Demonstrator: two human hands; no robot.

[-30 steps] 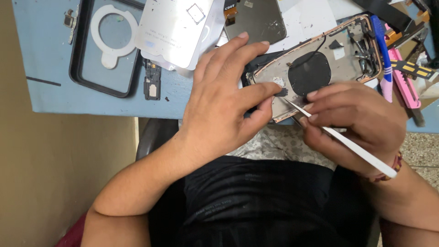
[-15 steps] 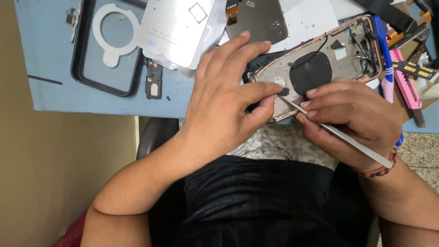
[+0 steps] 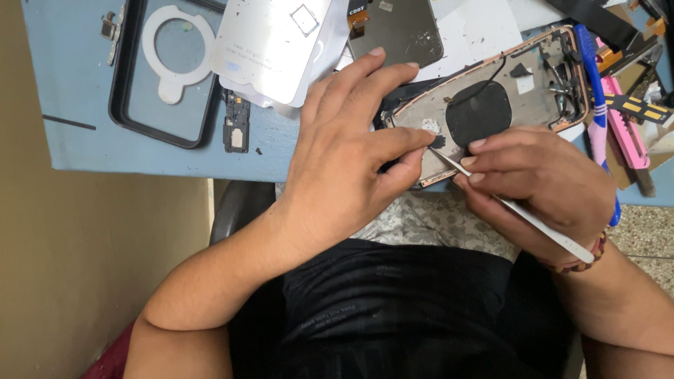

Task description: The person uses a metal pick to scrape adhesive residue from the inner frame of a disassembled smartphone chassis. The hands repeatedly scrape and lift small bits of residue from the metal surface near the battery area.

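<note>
Phone shell (image 3: 491, 98) lies open side up at the near edge of the blue table (image 3: 77, 84), partly overhanging toward the lap. Gutted state: no screen, no board; bare metal inner face with copper-coloured rim showing.

Still inside the shell: round black coil pad (image 3: 498, 112) with a thin black lead running up from it, small fittings crowded at the far right end, and a small dark part at the near left corner.

Left hand (image 3: 344, 168): palm down over the shell's left end, fingers spread across it, thumb and forefinger pressing at the corner. Grip is a hold-down, not a closed fist; nothing carried in it.

Right hand (image 3: 540, 182): fingers pinched shut round a thin metal tool (image 3: 519, 210), pen-style. Tip sits at the near left corner of the shell, beside the small dark part. Whether the tip is under the part or only touching it, cannot tell.

Progress, judged: strip-down looks well advanced; coil pad and end fittings remain in place, so more is left to lift out.

Already out on the table: black frame (image 3: 133, 119) with a white ring piece (image 3: 172, 49) lying inside it, a small black module (image 3: 235, 130) just right of the frame, a silver plate (image 3: 281, 42), a dark panel (image 3: 397, 31).

Right edge: blue tool (image 3: 597, 91) and pink tool (image 3: 625, 126) lying side by side.
</note>
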